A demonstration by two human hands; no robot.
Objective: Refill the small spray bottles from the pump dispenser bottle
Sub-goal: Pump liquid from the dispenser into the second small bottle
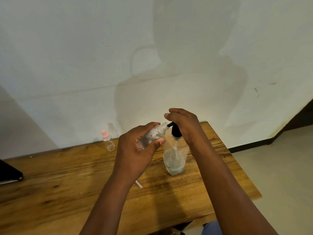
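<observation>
You sat at a wooden table (50, 175) pushed against a pale wall (67, 48). Right of the table lay light floor (279, 167) with dark baseboard (250, 145). Soft shadows fell on the wall.

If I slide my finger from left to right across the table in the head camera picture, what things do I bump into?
Dark flat object at the table's left edge → small bottle with the pink cap → left hand holding an uncapped small bottle → pump dispenser bottle, with the right hand on its pump.

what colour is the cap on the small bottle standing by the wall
Pink: the small clear plastic spray bottle has a pink cap, seen in the head view.
</observation>
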